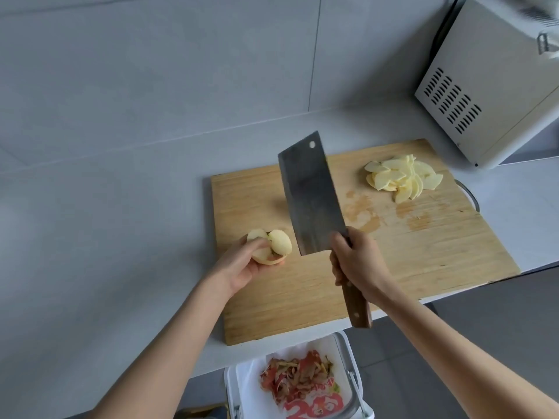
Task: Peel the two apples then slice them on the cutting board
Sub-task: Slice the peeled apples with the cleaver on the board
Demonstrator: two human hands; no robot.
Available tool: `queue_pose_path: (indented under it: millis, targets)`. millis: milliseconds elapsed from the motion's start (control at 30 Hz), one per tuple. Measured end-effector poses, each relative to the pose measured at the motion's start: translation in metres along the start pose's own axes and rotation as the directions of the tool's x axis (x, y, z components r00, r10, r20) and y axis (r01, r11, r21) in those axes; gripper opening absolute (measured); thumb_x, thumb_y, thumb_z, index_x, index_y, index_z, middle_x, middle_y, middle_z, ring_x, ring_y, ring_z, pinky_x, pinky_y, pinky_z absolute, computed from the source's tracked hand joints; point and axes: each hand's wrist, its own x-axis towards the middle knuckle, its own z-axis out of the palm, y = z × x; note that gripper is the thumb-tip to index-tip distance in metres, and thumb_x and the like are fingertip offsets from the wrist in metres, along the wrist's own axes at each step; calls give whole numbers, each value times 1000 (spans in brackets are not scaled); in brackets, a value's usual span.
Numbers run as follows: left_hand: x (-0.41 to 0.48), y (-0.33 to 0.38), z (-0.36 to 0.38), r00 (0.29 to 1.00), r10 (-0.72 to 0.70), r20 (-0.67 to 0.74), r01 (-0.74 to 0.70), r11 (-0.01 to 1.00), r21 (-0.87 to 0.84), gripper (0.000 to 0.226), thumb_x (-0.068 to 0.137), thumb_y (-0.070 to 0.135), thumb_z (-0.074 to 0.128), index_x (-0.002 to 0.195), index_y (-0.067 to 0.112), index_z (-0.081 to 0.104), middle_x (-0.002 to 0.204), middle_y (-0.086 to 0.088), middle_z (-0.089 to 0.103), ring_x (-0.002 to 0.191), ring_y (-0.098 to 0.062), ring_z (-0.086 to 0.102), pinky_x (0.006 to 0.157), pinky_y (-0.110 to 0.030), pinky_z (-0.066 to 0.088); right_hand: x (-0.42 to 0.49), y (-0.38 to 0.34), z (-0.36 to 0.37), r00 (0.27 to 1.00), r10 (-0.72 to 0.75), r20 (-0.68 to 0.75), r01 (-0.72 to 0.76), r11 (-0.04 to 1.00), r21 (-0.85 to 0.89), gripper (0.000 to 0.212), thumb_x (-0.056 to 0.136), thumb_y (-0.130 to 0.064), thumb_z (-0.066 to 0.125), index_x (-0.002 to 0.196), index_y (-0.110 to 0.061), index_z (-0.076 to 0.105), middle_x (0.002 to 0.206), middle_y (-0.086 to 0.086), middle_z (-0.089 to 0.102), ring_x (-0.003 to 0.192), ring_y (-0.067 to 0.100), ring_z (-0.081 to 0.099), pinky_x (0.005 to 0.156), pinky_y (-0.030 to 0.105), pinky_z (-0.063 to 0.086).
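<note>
At the left edge of the rectangular wooden cutting board [438, 252], the left hand [242, 267] cups a peeled pale apple [279, 241]. The right hand [357, 258] grips a steel cleaver [311, 192] above the board's middle. Pale apple slices [402, 178] heap its far-right corner; a white bin [341, 349] of red peelings [296, 376] stands below its near edge.

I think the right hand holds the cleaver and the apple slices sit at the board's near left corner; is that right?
Not quite: the head view shows the apple slices at the board's far right; the right hand does hold the cleaver.
</note>
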Motion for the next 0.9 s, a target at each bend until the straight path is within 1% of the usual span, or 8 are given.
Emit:
queue_pose_path:
  millis: [100, 200, 267, 367, 567, 667, 767, 900]
  targets:
    - [-13, -4, -3, 997, 32, 68, -23, 992, -121, 36, 86, -1, 59, 120, 6, 52, 121, -24, 57, 105, -37, 64, 72, -43, 58, -15, -13, -10, 993, 72, 90, -85, 985, 152, 21, 93, -14, 45, 73, -8, 46, 47, 2, 48, 39, 13, 44, 41, 26, 44]
    - [-24, -4, 5, 988, 75, 133, -55, 987, -152, 32, 88, 1, 56, 119, 6, 52, 106, -19, 68, 94, -28, 69, 66, -37, 58, -30, -20, -10, 988, 61, 145, -86, 980, 178, 22, 93, -14, 45, 72, -9, 45, 49, 4, 49, 39, 14, 44, 41, 25, 43]
    - [-30, -4, 11, 983, 115, 143, -101, 990, -101, 25, 91, 3, 55, 115, 7, 53, 94, -13, 73, 87, -23, 71, 63, -30, 57, -38, -22, -9, 986, 42, 159, -69, 983, 169, 22, 93, -15, 45, 72, -9, 44, 50, 4, 49, 39, 14, 44, 40, 25, 43]
    - [-37, -5, 16, 977, 163, 137, -158, 986, -43, 22, 90, 5, 57, 111, 8, 54, 92, -10, 73, 86, -20, 71, 65, -28, 57, -44, -24, -8, 988, 28, 153, -52, 986, 156, 24, 94, -16, 45, 71, -9, 44, 50, 4, 49, 39, 14, 44, 40, 26, 42]
    - [-45, -8, 21, 958, 255, 131, -269, 957, 107, 20, 88, 10, 61, 107, 7, 58, 100, -13, 70, 97, -24, 67, 84, -40, 55, -49, -23, -12, 990, 19, 139, -39, 990, 138, 24, 95, -16, 44, 73, -9, 44, 50, 2, 49, 39, 14, 43, 40, 26, 42]
    - [-49, -9, 23, 957, 272, 104, -286, 945, 158, 29, 83, 16, 65, 109, 6, 57, 107, -20, 64, 100, -27, 64, 90, -44, 52, -51, -20, -13, 989, 8, 149, -27, 992, 126, 24, 96, -18, 45, 74, -8, 45, 49, 2, 49, 38, 14, 43, 40, 26, 42]
    - [-52, -9, 24, 953, 274, 129, -292, 943, 157, 39, 77, 21, 67, 110, 3, 57, 105, -18, 64, 96, -24, 64, 82, -36, 55, -52, -18, -16, 987, 3, 158, -22, 992, 121, 24, 96, -19, 45, 73, -9, 45, 49, 2, 49, 37, 14, 43, 40, 26, 42]
    - [-52, -8, 25, 967, 224, 126, -238, 965, 114, 35, 75, 17, 68, 106, 6, 58, 92, -11, 70, 84, -18, 69, 69, -29, 56, -52, -19, -19, 984, 19, 178, -34, 996, 82, 24, 95, -18, 44, 74, -8, 46, 48, 1, 49, 37, 13, 43, 41, 26, 43]
